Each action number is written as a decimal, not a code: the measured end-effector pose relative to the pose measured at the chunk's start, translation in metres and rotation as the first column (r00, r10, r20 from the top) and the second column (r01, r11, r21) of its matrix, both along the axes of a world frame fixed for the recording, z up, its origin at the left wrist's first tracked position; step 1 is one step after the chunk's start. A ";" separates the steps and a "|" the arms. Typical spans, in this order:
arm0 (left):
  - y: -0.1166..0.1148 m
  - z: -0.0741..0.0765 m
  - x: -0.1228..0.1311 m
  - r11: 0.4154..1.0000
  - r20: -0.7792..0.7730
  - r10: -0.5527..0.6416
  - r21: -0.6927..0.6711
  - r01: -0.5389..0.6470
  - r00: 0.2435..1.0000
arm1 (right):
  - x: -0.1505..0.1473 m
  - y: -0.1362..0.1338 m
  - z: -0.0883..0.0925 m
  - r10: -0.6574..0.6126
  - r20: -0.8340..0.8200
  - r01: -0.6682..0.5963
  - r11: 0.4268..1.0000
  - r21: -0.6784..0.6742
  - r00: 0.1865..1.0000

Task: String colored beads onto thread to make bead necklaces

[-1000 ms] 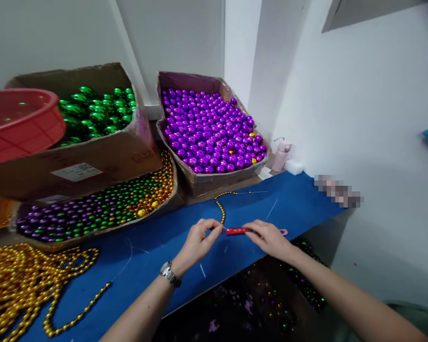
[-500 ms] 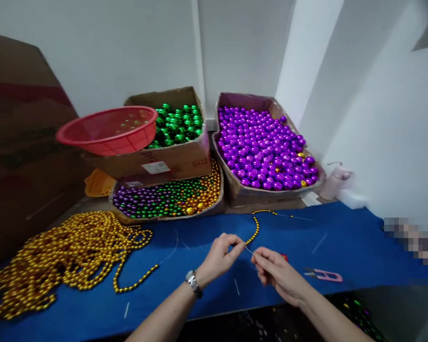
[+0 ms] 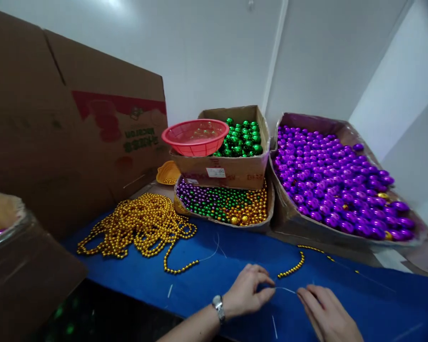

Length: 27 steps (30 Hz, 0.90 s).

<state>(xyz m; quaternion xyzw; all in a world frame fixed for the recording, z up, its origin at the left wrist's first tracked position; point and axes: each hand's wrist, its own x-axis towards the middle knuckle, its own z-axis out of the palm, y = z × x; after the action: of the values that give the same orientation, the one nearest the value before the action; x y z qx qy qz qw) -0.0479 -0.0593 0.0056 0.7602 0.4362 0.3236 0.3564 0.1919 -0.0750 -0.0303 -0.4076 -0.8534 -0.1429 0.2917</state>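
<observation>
My left hand (image 3: 248,290), with a silver watch (image 3: 218,306) on its wrist, pinches a thin pale thread (image 3: 286,289) between thumb and forefinger. The thread runs across a short gap to my right hand (image 3: 327,311), whose fingertips are closed on it. Just beyond the hands, a short string of gold beads (image 3: 295,270) curves over the blue cloth (image 3: 235,254), with bare thread at its far end. A big heap of gold bead strands (image 3: 142,223) lies to the left; one strand ends in loose thread.
A box of purple balls (image 3: 335,180) stands at the back right. Behind the cloth, a box of green balls (image 3: 244,137) with a red basket (image 3: 196,149) rests above a tray of mixed beads (image 3: 217,204). Large cartons (image 3: 117,118) stand left. Thread scraps (image 3: 274,327) lie near the front.
The view has swung to the left, bringing more cartons in and losing the pink snips. My right hand has drawn farther from the left, and more thread shows between them.
</observation>
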 end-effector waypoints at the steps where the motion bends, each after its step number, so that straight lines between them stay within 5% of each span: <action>1: -0.002 0.003 0.001 1.000 0.060 0.017 -0.010 -0.016 0.998 | -0.005 -0.002 0.001 0.024 0.034 -0.025 0.999 0.035 0.999; 7: -0.008 0.021 0.020 0.963 0.391 -0.013 -0.244 0.117 0.920 | -0.048 -0.015 0.033 0.086 0.116 -0.101 0.986 0.132 0.989; 12: -0.011 0.017 0.028 0.869 0.582 0.104 -0.447 0.211 0.806 | -0.062 -0.017 0.050 0.102 0.106 -0.111 0.990 0.083 0.989; 20: -0.007 0.012 0.029 0.755 0.587 0.222 -0.609 0.243 0.779 | -0.059 -0.011 0.050 0.101 0.019 -0.101 0.995 0.017 0.995; 27: -0.007 0.013 0.018 0.747 0.623 0.227 -0.605 0.277 0.748 | -0.061 -0.002 0.045 0.151 -0.129 -0.164 0.982 -0.095 0.980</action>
<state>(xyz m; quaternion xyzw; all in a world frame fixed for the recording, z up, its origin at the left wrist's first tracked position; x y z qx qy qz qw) -0.0302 -0.0661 0.0183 0.4222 0.3549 0.3890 0.7379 0.1313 -0.0769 0.0151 -0.3613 -0.8701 -0.0490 0.3317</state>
